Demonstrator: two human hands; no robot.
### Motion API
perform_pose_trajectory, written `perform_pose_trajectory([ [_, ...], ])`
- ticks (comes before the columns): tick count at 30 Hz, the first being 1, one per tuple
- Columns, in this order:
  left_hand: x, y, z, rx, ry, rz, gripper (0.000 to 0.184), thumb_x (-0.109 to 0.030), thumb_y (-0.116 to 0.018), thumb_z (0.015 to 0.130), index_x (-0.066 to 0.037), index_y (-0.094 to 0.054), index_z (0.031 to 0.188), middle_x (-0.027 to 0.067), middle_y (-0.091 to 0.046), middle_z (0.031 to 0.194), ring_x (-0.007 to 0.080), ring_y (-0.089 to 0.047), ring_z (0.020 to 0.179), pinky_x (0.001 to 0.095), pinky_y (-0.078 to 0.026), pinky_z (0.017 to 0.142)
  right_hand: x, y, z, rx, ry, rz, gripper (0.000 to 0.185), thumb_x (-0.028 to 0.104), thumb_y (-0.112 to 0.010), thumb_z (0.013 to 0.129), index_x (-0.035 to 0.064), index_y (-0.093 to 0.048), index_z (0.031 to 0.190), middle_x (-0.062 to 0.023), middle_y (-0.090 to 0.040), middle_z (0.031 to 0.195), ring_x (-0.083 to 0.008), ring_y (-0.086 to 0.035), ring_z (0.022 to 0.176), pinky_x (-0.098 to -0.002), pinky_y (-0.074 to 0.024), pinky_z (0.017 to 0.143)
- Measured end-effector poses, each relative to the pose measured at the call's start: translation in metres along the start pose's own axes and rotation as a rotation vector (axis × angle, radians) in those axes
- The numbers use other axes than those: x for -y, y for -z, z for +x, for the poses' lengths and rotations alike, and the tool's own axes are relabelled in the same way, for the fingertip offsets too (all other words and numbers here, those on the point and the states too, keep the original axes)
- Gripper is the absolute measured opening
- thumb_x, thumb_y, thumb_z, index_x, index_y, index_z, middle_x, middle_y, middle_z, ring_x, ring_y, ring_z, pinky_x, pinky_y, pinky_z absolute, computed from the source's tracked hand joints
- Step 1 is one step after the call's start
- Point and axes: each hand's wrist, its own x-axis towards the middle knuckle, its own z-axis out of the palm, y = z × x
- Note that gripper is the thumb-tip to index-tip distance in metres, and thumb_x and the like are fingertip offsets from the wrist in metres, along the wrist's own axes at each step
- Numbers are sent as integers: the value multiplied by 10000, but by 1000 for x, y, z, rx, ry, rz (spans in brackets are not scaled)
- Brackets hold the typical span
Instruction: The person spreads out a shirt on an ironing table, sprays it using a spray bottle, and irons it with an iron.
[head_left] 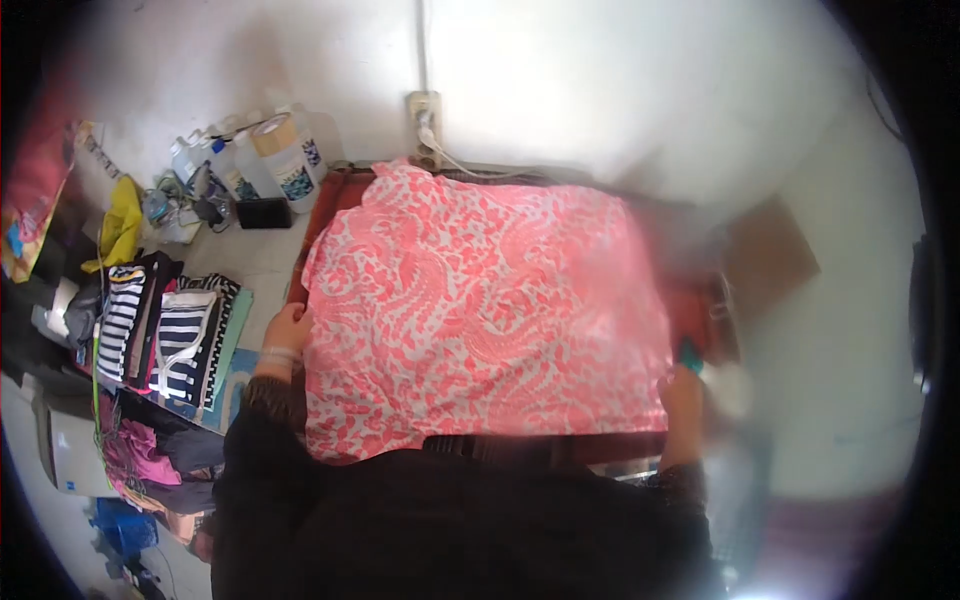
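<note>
A pink and white patterned cloth (480,310) lies spread over a red-covered surface. My left hand (286,332) is at the cloth's left edge, its fingers closed on the fabric there. At the lower right corner of the cloth is my right hand (682,392), with the fingers bent against the edge; the blur hides how they close. Just above and beside my right hand is a small green thing (690,355) with a whitish part, too blurred to name.
Folded striped clothes (180,335) are stacked at the left. Behind them stand bottles (285,170) and a dark phone-like object (264,213). A wall socket (425,125) with a plugged cable is above the cloth. A brown piece (770,255) shows at the right.
</note>
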Motion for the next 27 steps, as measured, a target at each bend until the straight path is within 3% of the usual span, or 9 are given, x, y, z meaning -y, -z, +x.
perform_pose_trajectory([
  [4, -1, -27, 59, -31, 19, -12, 684, -424, -681, 753, 9, -518, 1258, 220, -587, 1206, 330, -578, 1107, 387, -438, 952, 8, -39, 91, -100, -17, 385, 435, 312, -596, 784, 25, -629, 1108, -256, -620, 1051, -402, -594, 998, -455, -473, 884],
  [7, 21, -62, 93, -283, -35, 2, 739, -435, -687, 750, 33, -489, 1287, 243, -541, 1270, 340, -554, 1152, 381, -429, 968, 28, -56, 136, -114, -274, 197, 489, 389, -575, 816, 45, -602, 1163, -198, -607, 1128, -405, -543, 1081, -473, -452, 910],
  [10, -3, -53, 93, -384, 78, -179, 768, -446, -692, 742, 62, -490, 1281, 257, -558, 1243, 348, -550, 1160, 388, -421, 980, 80, -23, 122, -150, -275, 42, 432, 364, -567, 836, 56, -603, 1137, -168, -603, 1123, -398, -528, 1099, -483, -455, 894],
  [12, -24, -27, 84, -181, 175, -136, 680, -457, -674, 743, 28, -566, 1206, 240, -609, 1164, 359, -573, 1111, 420, -425, 963, 62, -58, 140, -195, -174, -6, 384, 338, -556, 847, 60, -606, 1107, -166, -606, 1104, -400, -539, 1075, -490, -458, 882],
  [14, -19, -13, 87, -210, 231, 26, 601, -452, -656, 749, -15, -601, 1159, 210, -631, 1128, 356, -585, 1081, 433, -437, 934, 49, -82, 150, -227, -76, -57, 336, 312, -545, 858, 65, -610, 1077, -164, -610, 1085, -402, -550, 1051, -497, -461, 870],
  [16, -21, -3, 77, -229, 292, 191, 526, -446, -638, 755, -58, -636, 1111, 180, -653, 1093, 352, -598, 1051, 447, -448, 905, 41, -91, 153, -331, -259, 286, 276, 270, -534, 866, 69, -608, 1039, -178, -609, 1064, -396, -571, 1009, -511, -468, 846],
  [19, -33, -2, 58, -304, 388, 373, 402, -414, -599, 778, -135, -653, 1061, 121, -671, 1033, 332, -614, 995, 451, -469, 831, 37, -82, 163, -222, -299, 183, 293, 274, -502, 879, 74, -608, 1065, -189, -606, 1081, -379, -582, 1009, -514, -467, 843],
  [23, -34, -16, 95, -528, 32, 535, 381, -425, -565, 807, -146, -654, 1050, 108, -667, 1002, 313, -617, 985, 457, -465, 821, 46, -67, 174, -152, -378, 183, 393, 391, -530, 851, 89, -613, 1088, -157, -611, 1104, -367, -574, 1047, -516, -465, 854],
  [27, -64, -35, 173, -68, -83, 225, 411, -460, -546, 825, -117, -681, 1005, 163, -656, 1035, 376, -596, 996, 479, -449, 861, 76, -55, 168, -50, -356, 80, 420, 428, -579, 812, 98, -623, 1067, -134, -617, 1100, -357, -580, 1034, -515, -473, 823],
])
